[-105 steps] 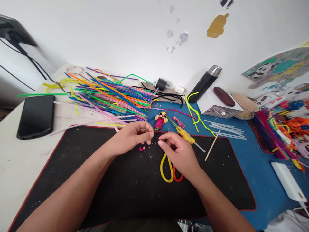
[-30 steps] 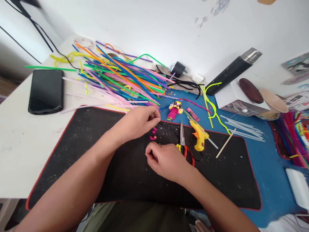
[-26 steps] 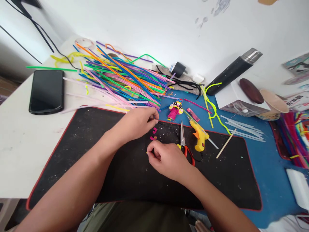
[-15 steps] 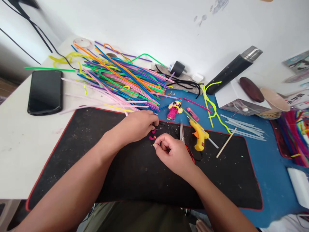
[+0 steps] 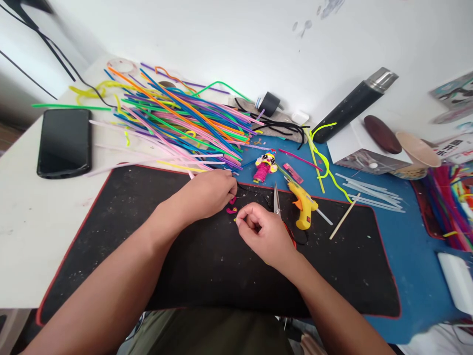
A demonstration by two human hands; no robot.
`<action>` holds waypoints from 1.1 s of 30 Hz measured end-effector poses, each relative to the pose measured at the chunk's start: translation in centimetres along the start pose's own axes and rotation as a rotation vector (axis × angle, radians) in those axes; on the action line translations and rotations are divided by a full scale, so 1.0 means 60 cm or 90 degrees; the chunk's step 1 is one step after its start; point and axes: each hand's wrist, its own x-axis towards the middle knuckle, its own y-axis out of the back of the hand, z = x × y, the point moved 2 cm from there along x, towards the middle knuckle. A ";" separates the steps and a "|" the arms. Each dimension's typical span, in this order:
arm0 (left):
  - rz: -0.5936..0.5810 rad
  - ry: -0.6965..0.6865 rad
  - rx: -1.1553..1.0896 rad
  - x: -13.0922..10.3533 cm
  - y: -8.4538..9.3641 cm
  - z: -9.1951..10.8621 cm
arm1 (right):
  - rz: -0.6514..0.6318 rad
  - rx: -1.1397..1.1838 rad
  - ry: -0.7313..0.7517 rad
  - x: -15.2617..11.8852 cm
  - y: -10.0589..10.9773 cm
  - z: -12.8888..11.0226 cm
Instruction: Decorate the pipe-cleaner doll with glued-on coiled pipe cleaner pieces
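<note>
My left hand (image 5: pixel 210 195) is bent over the black mat with its fingers curled together. A small magenta pipe-cleaner piece (image 5: pixel 232 200) peeks out just under its fingertips; whether they grip it is hidden. Below that lies a curled magenta piece with a yellow end (image 5: pixel 231 210), between the two hands. My right hand (image 5: pixel 264 234) pinches thumb and forefinger together, and a tiny yellow piece (image 5: pixel 235 220) shows at their tips. Scissors (image 5: pixel 277 199) with orange-red handles lie partly behind the right hand. Beyond the hands is a small magenta pipe-cleaner figure (image 5: pixel 262 170) with a colourful head.
A yellow glue gun (image 5: pixel 304 207) and a wooden stick (image 5: pixel 344 217) lie on the right of the mat (image 5: pixel 221 276). Many pipe cleaners (image 5: pixel 185 123) are heaped at the back. A phone (image 5: pixel 64 143) lies left; a black flask (image 5: pixel 351 108) leans at the back right.
The whole view has shifted slightly, so things appear a little further left. Both hands keep nearly the same pose; the left fingers sit slightly closer over the magenta piece.
</note>
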 end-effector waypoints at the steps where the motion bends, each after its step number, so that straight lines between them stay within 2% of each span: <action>1: 0.000 -0.002 0.003 0.000 0.000 0.001 | 0.006 0.000 -0.003 0.001 0.001 0.000; 9: 0.012 -0.004 0.004 0.000 0.002 0.000 | 0.054 0.023 -0.049 0.011 0.004 -0.003; 16: 0.025 0.043 -0.019 0.001 0.006 -0.009 | 0.053 0.044 -0.048 0.010 0.004 -0.004; 22: 0.022 0.017 -0.005 0.002 0.002 -0.006 | 0.060 0.055 -0.056 0.010 0.005 -0.004; 33: -0.003 0.019 -0.007 0.000 0.006 -0.008 | 0.048 0.034 -0.029 0.006 0.005 0.002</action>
